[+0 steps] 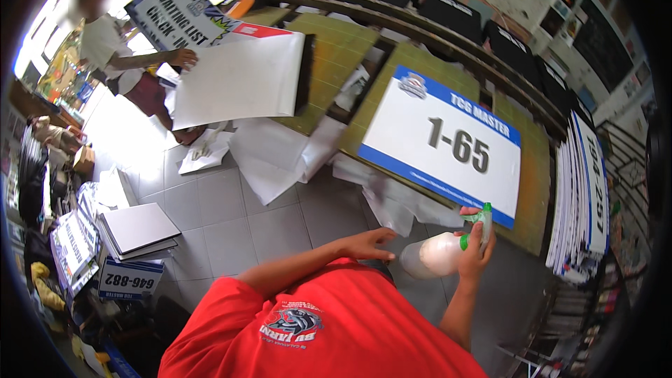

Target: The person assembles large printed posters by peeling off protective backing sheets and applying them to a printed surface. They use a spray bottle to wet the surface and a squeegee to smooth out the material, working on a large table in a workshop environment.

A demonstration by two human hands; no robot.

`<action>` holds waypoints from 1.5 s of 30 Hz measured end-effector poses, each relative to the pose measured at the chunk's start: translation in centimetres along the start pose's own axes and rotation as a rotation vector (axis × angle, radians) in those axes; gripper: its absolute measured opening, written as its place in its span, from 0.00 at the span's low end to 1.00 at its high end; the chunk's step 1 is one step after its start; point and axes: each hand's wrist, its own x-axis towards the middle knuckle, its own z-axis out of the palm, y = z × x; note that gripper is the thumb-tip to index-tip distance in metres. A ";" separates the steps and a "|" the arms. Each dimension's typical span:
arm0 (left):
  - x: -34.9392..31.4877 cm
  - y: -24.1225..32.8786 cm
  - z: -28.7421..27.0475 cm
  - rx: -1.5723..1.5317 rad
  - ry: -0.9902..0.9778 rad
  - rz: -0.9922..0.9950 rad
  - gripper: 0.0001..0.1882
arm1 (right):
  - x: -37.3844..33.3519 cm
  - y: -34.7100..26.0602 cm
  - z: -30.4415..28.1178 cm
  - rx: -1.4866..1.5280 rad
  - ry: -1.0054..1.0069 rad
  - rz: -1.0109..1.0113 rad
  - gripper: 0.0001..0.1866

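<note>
My right hand (477, 252) is wrapped round the neck of a translucent white spray bottle (435, 255) with a green-and-clear trigger head (477, 218). The bottle is tilted, its base toward my left hand, and it hangs over the near edge of the work table. My left hand (369, 245) is held in front of my body with fingers apart, near the bottle's base but not on it. Beyond the bottle, a white sign board (437, 122) with blue bands lies flat on a green-yellow table top (528, 224).
A person (112, 49) at the far left handles a large white sheet (241, 80) on the table. Upright sign boards (577, 196) are stacked at the right. Other boards (143, 227) sit low at the left. White paper (269, 157) hangs down over the grey tiled floor (217, 203).
</note>
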 end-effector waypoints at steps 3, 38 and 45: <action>-6.5 -2.3 -4.7 -0.131 0.233 -0.110 0.40 | 3.6 -2.0 4.3 0.095 -0.043 0.004 0.20; -40.9 -24.8 -32.9 -0.410 1.428 -0.857 0.27 | 60.5 -0.2 85.6 0.150 -0.075 -0.417 0.27; -48.5 -28.2 -30.3 -0.447 1.310 -1.120 0.26 | 62.1 2.0 96.2 0.067 0.074 -0.487 0.24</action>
